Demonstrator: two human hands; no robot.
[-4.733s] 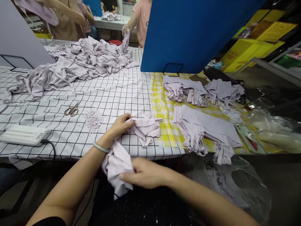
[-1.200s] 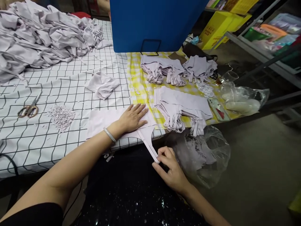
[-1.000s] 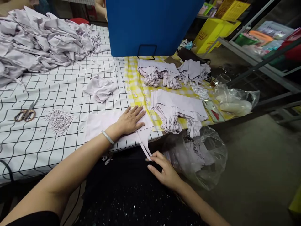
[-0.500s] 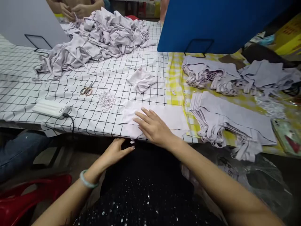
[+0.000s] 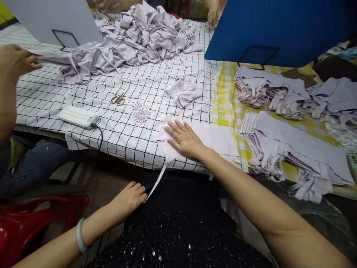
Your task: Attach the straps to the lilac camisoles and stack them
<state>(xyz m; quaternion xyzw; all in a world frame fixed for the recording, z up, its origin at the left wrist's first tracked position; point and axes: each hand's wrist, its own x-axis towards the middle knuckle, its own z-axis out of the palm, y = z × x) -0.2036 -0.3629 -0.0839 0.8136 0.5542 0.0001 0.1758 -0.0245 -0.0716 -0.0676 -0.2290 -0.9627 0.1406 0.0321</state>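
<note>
A pale lilac fabric piece [image 5: 220,137] lies flat along the table's front edge. My right hand [image 5: 184,139] rests on its left part, palm down with the fingers stretched out. From the piece's near corner a thin fabric strap [image 5: 158,176] runs taut down over the edge. My left hand [image 5: 132,196], a pale green bangle on its wrist, is closed around the lower end of that strap in front of my dark clothing. Beyond my right hand lies a crumpled piece of the same fabric [image 5: 184,92].
Scissors [image 5: 118,99], small clippings [image 5: 140,112] and a white power bank [image 5: 78,116] lie to the left. Behind rises a garment heap [image 5: 150,33]. Stacked fabric pieces [image 5: 292,143] and a blue board [image 5: 273,29] stand right. Another person's hand [image 5: 19,61] pulls fabric at far left.
My left hand has closed on the strap and drawn it down toward me. My right hand now lies flatter on the fabric. Another person's hand has come in at the left.
</note>
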